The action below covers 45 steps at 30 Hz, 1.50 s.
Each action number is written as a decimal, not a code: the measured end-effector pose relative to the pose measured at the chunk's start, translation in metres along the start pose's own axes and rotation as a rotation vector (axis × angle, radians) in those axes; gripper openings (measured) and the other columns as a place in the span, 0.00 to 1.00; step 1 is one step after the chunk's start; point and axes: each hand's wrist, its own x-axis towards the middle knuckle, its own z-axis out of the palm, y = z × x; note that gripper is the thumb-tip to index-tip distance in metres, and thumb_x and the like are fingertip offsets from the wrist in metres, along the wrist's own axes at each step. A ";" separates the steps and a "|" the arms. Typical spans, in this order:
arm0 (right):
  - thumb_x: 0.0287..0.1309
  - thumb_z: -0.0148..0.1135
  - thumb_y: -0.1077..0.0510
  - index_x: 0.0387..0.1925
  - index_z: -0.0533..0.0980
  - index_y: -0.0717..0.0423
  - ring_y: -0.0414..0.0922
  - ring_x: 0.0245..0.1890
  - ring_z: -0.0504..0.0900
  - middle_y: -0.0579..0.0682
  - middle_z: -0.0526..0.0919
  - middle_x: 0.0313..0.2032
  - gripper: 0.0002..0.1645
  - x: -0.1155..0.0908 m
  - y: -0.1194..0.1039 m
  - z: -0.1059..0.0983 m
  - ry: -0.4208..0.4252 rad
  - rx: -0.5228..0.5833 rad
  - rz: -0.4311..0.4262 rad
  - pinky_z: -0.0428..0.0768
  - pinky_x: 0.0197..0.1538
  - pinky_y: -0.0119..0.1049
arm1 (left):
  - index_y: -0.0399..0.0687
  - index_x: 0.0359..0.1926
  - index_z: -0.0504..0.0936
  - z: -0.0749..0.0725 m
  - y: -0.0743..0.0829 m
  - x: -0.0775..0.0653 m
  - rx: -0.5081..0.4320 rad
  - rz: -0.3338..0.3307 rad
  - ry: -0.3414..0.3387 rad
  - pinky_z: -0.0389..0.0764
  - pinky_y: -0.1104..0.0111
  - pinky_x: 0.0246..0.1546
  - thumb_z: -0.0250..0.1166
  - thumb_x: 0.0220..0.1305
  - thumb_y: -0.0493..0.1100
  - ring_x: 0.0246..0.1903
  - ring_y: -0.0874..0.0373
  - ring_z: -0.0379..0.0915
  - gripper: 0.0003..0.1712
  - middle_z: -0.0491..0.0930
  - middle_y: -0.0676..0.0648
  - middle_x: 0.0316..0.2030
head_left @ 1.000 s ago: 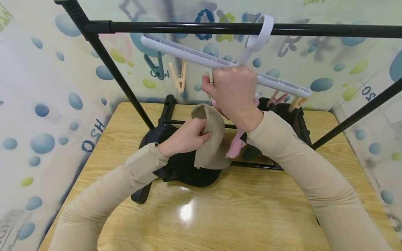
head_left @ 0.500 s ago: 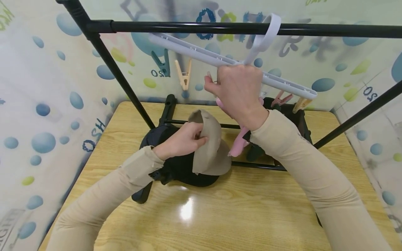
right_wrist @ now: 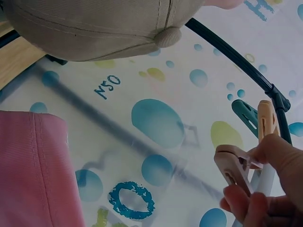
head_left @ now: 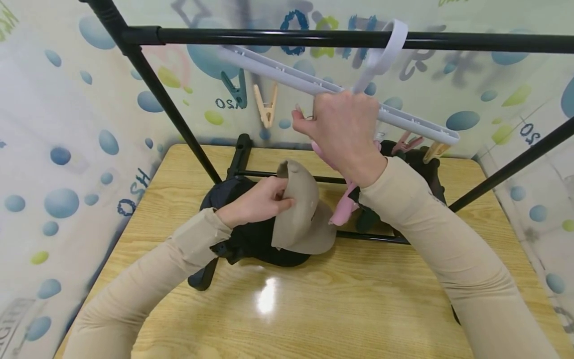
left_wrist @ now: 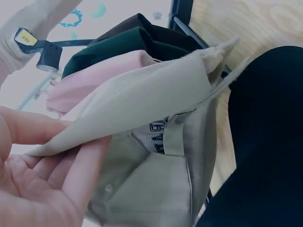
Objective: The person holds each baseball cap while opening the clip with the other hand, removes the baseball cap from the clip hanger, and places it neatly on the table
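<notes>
Plainly, a beige, button-topped cap (head_left: 299,214) — left fingers (left_wrist: 89,166) pinch it, right fingers (right_wrist: 236,201) a clip (right_wrist: 231,165).

In the head view, the scene is brightly lit, apparently from above, and a white patch of glare (head_left: 266,296) is thrown back by the glossy bench (head_left: 367,299). In the left wrist view, the bubble-patterned wall (left_wrist: 123,14) is washed out, while detail in the dark cap (left_wrist: 272,137) is almost swallowed. The right wrist view is rendered dimmer and cooler: a diagonal shadow (right_wrist: 90,108) is cast across the wall, stitching on the beige cap (right_wrist: 104,23) is clearly resolved, and the black pole (right_wrist: 236,57) is bowed by lens distortion.
</notes>
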 end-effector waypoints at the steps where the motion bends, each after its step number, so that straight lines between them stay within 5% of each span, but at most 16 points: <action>1: 0.62 0.54 0.42 0.07 0.64 0.57 0.45 0.08 0.54 0.50 0.60 0.07 0.34 0.000 0.000 0.000 0.001 -0.003 0.003 0.51 0.15 0.37 | 0.41 0.25 0.69 0.000 -0.001 0.000 -0.008 -0.009 -0.003 0.61 0.69 0.21 0.59 0.66 0.32 0.15 0.60 0.56 0.13 0.60 0.52 0.14; 9: 0.63 0.53 0.40 0.08 0.65 0.56 0.46 0.08 0.54 0.50 0.59 0.08 0.34 -0.002 -0.001 0.000 0.001 -0.013 0.027 0.51 0.15 0.37 | 0.38 0.38 0.77 -0.002 -0.015 -0.005 -0.087 -0.080 -0.042 0.66 0.66 0.27 0.59 0.67 0.34 0.21 0.57 0.62 0.02 0.67 0.50 0.19; 16: 0.64 0.52 0.37 0.12 0.74 0.56 0.47 0.08 0.60 0.50 0.65 0.09 0.34 -0.005 0.002 -0.008 -0.065 0.049 0.035 0.53 0.15 0.37 | 0.34 0.51 0.77 -0.005 -0.035 -0.020 -0.170 -0.186 -0.037 0.77 0.64 0.36 0.58 0.68 0.35 0.35 0.55 0.76 0.13 0.81 0.44 0.36; 25: 0.59 0.57 0.31 0.14 0.71 0.54 0.47 0.07 0.61 0.48 0.64 0.08 0.35 -0.015 0.017 -0.021 -0.006 0.046 -0.010 0.52 0.15 0.38 | 0.29 0.63 0.65 -0.006 -0.061 -0.037 -0.342 -0.288 -0.025 0.80 0.57 0.42 0.56 0.68 0.32 0.49 0.43 0.76 0.24 0.77 0.32 0.50; 35: 0.60 0.65 0.49 0.25 0.79 0.61 0.51 0.17 0.72 0.54 0.78 0.18 0.18 -0.029 0.064 -0.040 -0.060 0.196 -0.099 0.62 0.16 0.42 | 0.29 0.67 0.57 -0.006 -0.077 -0.051 -0.425 -0.321 -0.043 0.79 0.55 0.45 0.56 0.69 0.32 0.51 0.41 0.75 0.30 0.74 0.31 0.53; 41: 0.59 0.65 0.51 0.34 0.77 0.70 0.59 0.26 0.72 0.62 0.76 0.25 0.21 -0.043 0.100 -0.045 -0.135 0.127 -0.034 0.71 0.23 0.51 | 0.26 0.63 0.62 -0.006 -0.077 -0.057 -0.382 -0.347 -0.030 0.80 0.56 0.43 0.59 0.67 0.34 0.48 0.43 0.77 0.27 0.78 0.33 0.48; 45: 0.59 0.65 0.58 0.44 0.77 0.70 0.62 0.28 0.74 0.67 0.76 0.35 0.18 -0.053 0.121 -0.044 -0.221 0.204 -0.071 0.72 0.30 0.55 | 0.26 0.59 0.68 -0.009 -0.078 -0.060 -0.332 -0.384 -0.016 0.81 0.57 0.42 0.61 0.65 0.36 0.45 0.45 0.79 0.25 0.80 0.35 0.46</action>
